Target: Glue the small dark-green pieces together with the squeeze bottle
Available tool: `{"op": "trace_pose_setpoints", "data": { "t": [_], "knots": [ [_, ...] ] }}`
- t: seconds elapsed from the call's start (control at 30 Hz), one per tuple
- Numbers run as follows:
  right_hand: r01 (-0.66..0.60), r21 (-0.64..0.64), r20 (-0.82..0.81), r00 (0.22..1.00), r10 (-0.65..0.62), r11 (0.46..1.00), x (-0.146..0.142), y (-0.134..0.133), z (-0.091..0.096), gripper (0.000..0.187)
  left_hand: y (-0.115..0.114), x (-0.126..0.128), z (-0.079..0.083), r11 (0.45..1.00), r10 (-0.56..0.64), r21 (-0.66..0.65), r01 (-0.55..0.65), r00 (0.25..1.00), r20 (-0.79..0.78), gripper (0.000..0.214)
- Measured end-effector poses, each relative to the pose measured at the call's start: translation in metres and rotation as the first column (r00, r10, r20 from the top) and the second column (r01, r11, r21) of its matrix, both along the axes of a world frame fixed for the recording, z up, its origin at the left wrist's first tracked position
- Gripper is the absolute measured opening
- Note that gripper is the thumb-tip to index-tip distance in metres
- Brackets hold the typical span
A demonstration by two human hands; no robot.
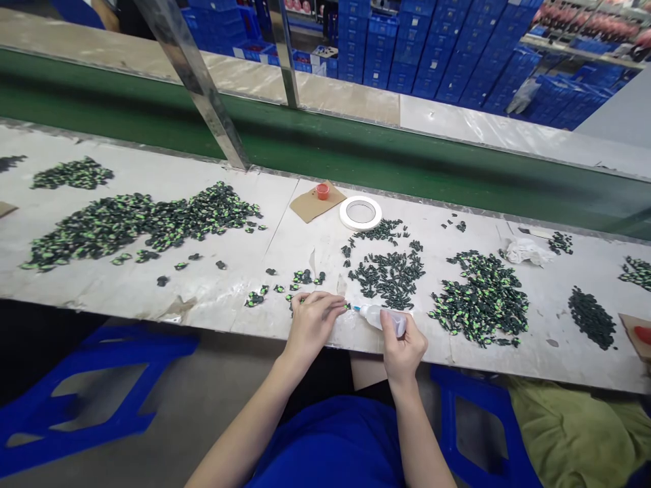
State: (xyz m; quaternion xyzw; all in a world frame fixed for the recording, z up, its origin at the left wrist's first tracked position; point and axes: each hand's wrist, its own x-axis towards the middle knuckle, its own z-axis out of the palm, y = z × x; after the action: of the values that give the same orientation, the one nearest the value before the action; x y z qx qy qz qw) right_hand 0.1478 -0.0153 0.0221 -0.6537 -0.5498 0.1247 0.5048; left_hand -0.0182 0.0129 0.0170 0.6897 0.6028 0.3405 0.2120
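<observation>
My right hand is closed around a clear squeeze bottle with a thin blue tip. The bottle lies nearly level, its tip pointing left. Just beyond that tip is a small dark green piece, pinched in the fingertips of my left hand. Several black-and-green pieces lie loose beside my left hand. Behind the bottle spreads a pile of small dark pieces. A larger heap of black-and-green pieces sits right of my right hand.
A roll of white tape and a cardboard scrap with a red cup stand toward the back. Large green-black heaps cover the left. A metal post rises behind. Blue stools flank me below the table edge.
</observation>
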Motion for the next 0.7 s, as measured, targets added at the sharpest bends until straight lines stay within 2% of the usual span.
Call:
{"op": "trace_pose_setpoints", "data": {
  "t": [0.3, 0.57, 0.7],
  "knots": [
    [-0.031, -0.024, -0.023, 0.999, 0.031, 0.999, 0.0014, 0.0000, -0.0014, 0.035, -0.0009, 0.0005, 0.0026, 1.000, -0.002, -0.012, 0.002, 1.000, -0.001, 0.008],
    [-0.008, -0.022, -0.058, 0.998, 0.007, 1.000, 0.0003, 0.0008, -0.0006, 0.037, -0.0007, 0.0018, 0.0032, 1.000, 0.004, -0.017, -0.004, 1.000, -0.004, 0.008],
    [0.028, -0.037, -0.163, 0.986, -0.033, 0.999, 0.0029, 0.0004, -0.0023, 0.034, -0.0011, 0.0008, 0.0036, 1.000, -0.008, -0.017, 0.007, 1.000, -0.011, 0.009]
  ]
}}
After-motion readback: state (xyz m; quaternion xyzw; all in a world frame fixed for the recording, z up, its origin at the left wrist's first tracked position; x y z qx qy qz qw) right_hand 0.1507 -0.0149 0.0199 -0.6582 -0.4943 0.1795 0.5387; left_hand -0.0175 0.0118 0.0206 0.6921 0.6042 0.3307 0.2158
